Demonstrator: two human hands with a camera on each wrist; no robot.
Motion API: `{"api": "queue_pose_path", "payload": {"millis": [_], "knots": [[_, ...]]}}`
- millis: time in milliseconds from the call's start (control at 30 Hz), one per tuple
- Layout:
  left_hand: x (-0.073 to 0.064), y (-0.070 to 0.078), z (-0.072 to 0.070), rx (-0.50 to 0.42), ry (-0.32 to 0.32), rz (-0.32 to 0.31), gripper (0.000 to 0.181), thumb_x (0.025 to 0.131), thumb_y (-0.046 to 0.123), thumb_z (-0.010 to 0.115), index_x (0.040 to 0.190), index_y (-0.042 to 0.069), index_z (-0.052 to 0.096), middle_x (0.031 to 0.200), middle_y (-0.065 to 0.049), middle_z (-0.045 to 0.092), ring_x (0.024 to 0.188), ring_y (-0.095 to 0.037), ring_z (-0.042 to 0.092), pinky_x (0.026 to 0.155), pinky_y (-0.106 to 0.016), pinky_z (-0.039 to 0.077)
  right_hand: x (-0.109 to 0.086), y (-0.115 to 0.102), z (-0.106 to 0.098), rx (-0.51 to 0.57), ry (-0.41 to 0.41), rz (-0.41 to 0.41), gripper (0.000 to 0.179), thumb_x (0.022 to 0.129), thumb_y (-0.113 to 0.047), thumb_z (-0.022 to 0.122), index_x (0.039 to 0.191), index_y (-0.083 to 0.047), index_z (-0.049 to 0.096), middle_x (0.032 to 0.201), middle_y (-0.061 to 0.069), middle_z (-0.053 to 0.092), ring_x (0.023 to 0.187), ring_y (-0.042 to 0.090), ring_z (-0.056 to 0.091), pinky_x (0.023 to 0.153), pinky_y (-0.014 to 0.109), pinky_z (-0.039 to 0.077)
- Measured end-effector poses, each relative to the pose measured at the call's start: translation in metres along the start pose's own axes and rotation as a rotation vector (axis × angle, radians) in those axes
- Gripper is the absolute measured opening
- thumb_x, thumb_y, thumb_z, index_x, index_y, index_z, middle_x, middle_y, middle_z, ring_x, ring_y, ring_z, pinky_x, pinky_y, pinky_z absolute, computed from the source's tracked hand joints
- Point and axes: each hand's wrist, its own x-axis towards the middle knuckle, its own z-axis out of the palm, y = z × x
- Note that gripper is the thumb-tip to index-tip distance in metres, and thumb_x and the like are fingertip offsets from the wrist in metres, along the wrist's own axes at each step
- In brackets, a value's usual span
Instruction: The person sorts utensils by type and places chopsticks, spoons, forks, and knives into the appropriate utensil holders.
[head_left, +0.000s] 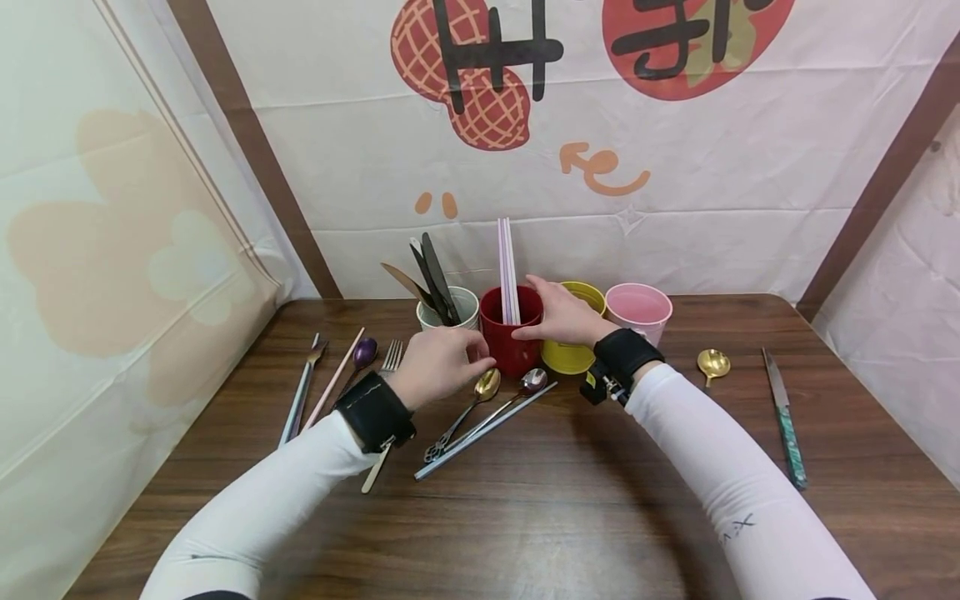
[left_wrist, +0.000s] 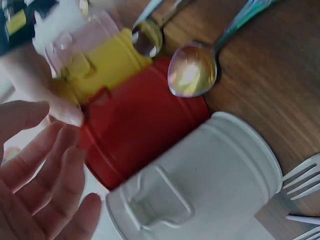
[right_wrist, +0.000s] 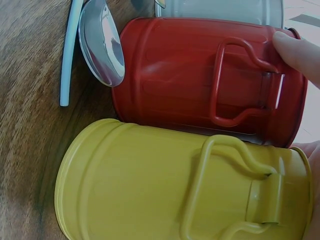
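At the right side of the red cup (head_left: 512,354), my right hand (head_left: 566,315) holds its rim, thumb in front and fingers toward the back. Pale lilac chopsticks (head_left: 508,271) stand upright in that cup. My left hand (head_left: 442,362) hovers before the white cup (head_left: 467,307) with loosely bent fingers and nothing in them. Black-handled knives (head_left: 435,275) and a copper-coloured utensil lean in the white cup. Below the left hand lie a gold spoon (head_left: 487,385), a silver spoon (head_left: 533,382) and a pale blue chopstick (head_left: 487,431).
A yellow cup (head_left: 567,358) and a pink cup (head_left: 639,307) stand right of the red one. Farther right lie a small gold ladle (head_left: 713,363) and a knife (head_left: 783,417). At left are a fork (head_left: 392,357), a purple spoon (head_left: 364,353) and a pink chopstick (head_left: 333,379).
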Motion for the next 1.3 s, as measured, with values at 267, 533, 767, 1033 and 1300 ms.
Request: {"api": "queue_pose_path", "payload": {"millis": [267, 533, 767, 1033, 1300], "knots": [[-0.017, 0.011, 0.014, 0.086, -0.258, 0.14, 0.009, 0.086, 0.027, 0.073, 0.089, 0.018, 0.072, 0.062, 0.012, 0.054, 0.057, -0.008, 0.049, 0.048, -0.025, 0.039, 0.0, -0.001, 0.0, -0.015, -0.002, 0.012, 0.099, 0.078, -0.043, 0.078, 0.152, -0.005, 0.024, 0.145, 0.015, 0.042, 0.131, 0.03, 0.037, 0.103, 0.054, 0.037], [-0.022, 0.012, 0.042, 0.137, -0.383, 0.2, 0.012, 0.081, 0.03, 0.077, 0.085, 0.02, 0.071, 0.062, 0.011, 0.055, 0.06, -0.01, 0.054, 0.051, -0.03, 0.042, -0.001, -0.001, 0.001, -0.016, -0.001, 0.008, 0.099, 0.077, -0.043, 0.078, 0.152, -0.005, 0.025, 0.146, 0.015, 0.041, 0.132, 0.03, 0.036, 0.103, 0.054, 0.036], [-0.02, 0.018, 0.049, 0.128, -0.383, 0.165, 0.013, 0.079, 0.025, 0.078, 0.081, 0.02, 0.066, 0.061, 0.009, 0.051, 0.059, -0.011, 0.052, 0.05, -0.031, 0.041, -0.002, -0.001, 0.001, -0.005, 0.002, 0.011, 0.099, 0.077, -0.041, 0.079, 0.152, -0.005, 0.025, 0.145, 0.015, 0.043, 0.131, 0.029, 0.037, 0.102, 0.054, 0.038], [-0.017, 0.018, 0.055, 0.042, -0.426, 0.002, 0.016, 0.079, 0.022, 0.077, 0.087, 0.017, 0.064, 0.064, 0.007, 0.051, 0.061, -0.013, 0.05, 0.051, -0.032, 0.041, -0.001, 0.0, 0.001, -0.008, 0.003, 0.004, 0.098, 0.078, -0.041, 0.079, 0.152, -0.005, 0.025, 0.145, 0.015, 0.042, 0.131, 0.03, 0.038, 0.102, 0.053, 0.038], [-0.013, 0.014, 0.056, -0.027, -0.451, -0.044, 0.021, 0.078, 0.02, 0.075, 0.066, 0.022, 0.058, 0.06, 0.009, 0.052, 0.059, -0.011, 0.05, 0.051, -0.03, 0.039, -0.001, 0.0, 0.0, -0.01, 0.006, 0.003, 0.098, 0.077, -0.041, 0.079, 0.151, -0.005, 0.026, 0.145, 0.015, 0.043, 0.131, 0.029, 0.037, 0.103, 0.053, 0.037]]}}
